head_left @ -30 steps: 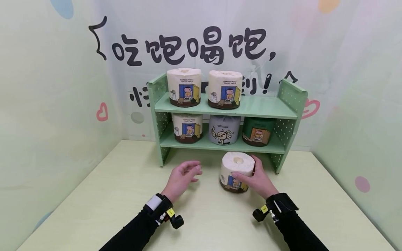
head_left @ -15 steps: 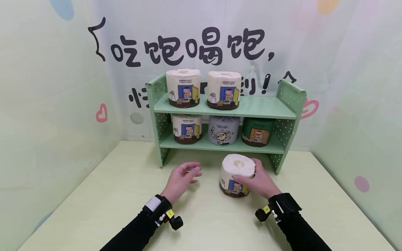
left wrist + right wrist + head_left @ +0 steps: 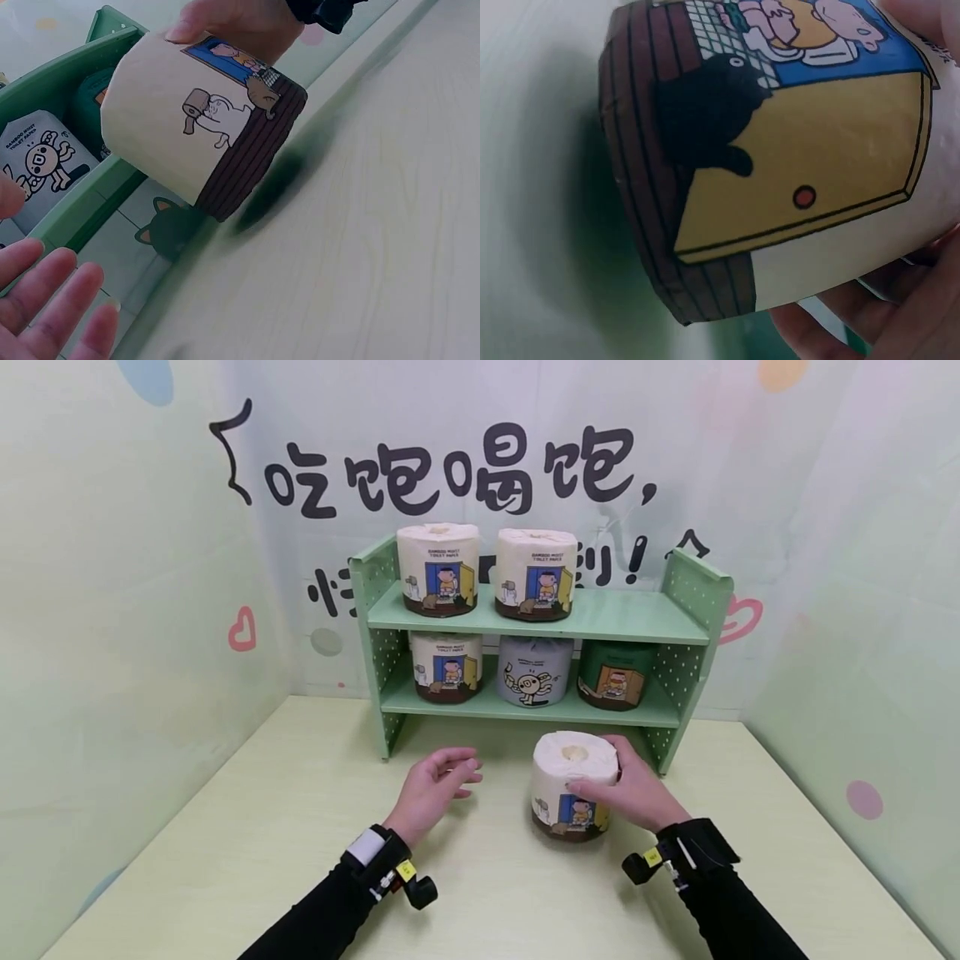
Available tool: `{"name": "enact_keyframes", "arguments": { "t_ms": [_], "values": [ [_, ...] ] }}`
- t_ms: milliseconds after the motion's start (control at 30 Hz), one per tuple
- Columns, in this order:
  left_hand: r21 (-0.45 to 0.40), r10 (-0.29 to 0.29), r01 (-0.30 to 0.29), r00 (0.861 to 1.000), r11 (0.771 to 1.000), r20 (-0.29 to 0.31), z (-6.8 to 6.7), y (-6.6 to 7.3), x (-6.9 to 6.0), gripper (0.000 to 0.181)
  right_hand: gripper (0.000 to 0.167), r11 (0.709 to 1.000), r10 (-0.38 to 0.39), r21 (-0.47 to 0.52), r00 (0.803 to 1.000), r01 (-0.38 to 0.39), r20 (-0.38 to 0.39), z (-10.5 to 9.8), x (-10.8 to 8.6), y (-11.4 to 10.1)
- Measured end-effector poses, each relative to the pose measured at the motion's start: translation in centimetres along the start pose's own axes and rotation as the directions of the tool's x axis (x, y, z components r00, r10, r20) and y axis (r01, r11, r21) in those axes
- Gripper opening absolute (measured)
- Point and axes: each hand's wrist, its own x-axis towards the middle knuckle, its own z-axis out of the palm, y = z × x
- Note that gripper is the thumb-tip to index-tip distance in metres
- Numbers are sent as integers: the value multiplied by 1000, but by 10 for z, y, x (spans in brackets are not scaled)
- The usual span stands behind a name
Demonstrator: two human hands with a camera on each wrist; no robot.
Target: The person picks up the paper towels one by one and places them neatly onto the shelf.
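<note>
A white toilet roll (image 3: pixel 557 793) with a brown base band and a cartoon print is in my right hand (image 3: pixel 641 787). The thumb lies across its front and the other fingers go round the far side. In the left wrist view a shadow lies apart under the roll (image 3: pixel 154 112), so it is slightly off the table. Close up, the right wrist view shows the print on the roll (image 3: pixel 840 157) and fingers (image 3: pixel 907 322) behind it. My left hand (image 3: pixel 427 797) holds nothing, fingers loosely bent, to the left of the roll.
Behind stands a green two-tier shelf (image 3: pixel 637 614). Its top tier bears two white rolls (image 3: pixel 438 568). Below are a white roll (image 3: pixel 447 668), a grey roll (image 3: pixel 534 672) and a green roll (image 3: pixel 613 677). Printed walls enclose the pale table (image 3: pixel 247 827).
My right hand has brought the toilet roll toward me and a little to the right, away from the shelf. The left hand has hardly moved.
</note>
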Motion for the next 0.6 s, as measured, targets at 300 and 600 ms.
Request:
{"name": "enact_keyframes", "arguments": {
  "t_ms": [300,600],
  "values": [
    [7,1,-2,1000,1000,10,0,-2,1,36,90,998,-49,30,999,50,-23,-11,-8,-14],
    [2,-1,1,1000,1000,17,2,-2,-1,36,82,995,-69,71,995,74,-73,-28,-20,-30]
  ]
}}
